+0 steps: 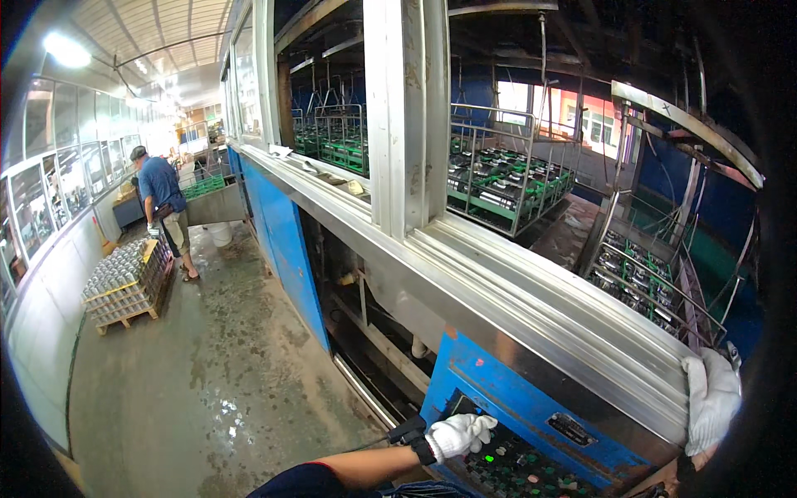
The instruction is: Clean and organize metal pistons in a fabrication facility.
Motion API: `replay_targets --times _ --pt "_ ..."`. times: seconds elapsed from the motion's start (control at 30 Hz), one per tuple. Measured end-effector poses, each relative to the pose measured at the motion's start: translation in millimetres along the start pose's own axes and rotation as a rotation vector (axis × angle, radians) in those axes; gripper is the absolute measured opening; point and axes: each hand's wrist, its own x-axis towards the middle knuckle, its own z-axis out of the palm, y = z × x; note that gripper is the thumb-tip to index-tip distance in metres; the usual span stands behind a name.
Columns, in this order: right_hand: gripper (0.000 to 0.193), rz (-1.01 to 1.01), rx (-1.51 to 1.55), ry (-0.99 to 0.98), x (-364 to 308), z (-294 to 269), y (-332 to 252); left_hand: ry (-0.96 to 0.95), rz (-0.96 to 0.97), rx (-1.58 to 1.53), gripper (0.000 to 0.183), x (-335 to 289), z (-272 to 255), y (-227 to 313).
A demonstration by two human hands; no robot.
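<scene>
My left hand (pixel 461 436), in a white knit glove with a black band at the wrist, hovers over a dark control panel (pixel 531 466) set in a blue cabinet. Its fingers are bent but apart and hold nothing. The panel carries several coloured buttons, one lit green (pixel 489 458); whether a fingertip touches one I cannot tell. At the far right my right hand (pixel 712 400), also in a white glove, rests against the end of the metal window sill (pixel 564 303), fingers extended upward and nothing seen in them.
Behind the sill, a green-based wire cage (pixel 515 178) and a lower basket (pixel 635 278) hold metal parts. A vertical frame post (pixel 404 116) rises mid-view. On the left, a person (pixel 162 195) stands by a pallet of stacked metal parts (pixel 126 278) on a wet floor (pixel 207 373).
</scene>
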Motion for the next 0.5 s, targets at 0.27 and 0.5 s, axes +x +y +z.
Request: replay_targets --times 0.27,0.5 --pt "0.030 0.040 0.098 -0.058 1 -5 -11 0.107 -0.122 -0.021 0.054 4 8 -6" --pt "0.029 0.032 0.147 -0.043 2 -3 -12 0.119 -0.055 -0.081 0.059 7 14 -5"
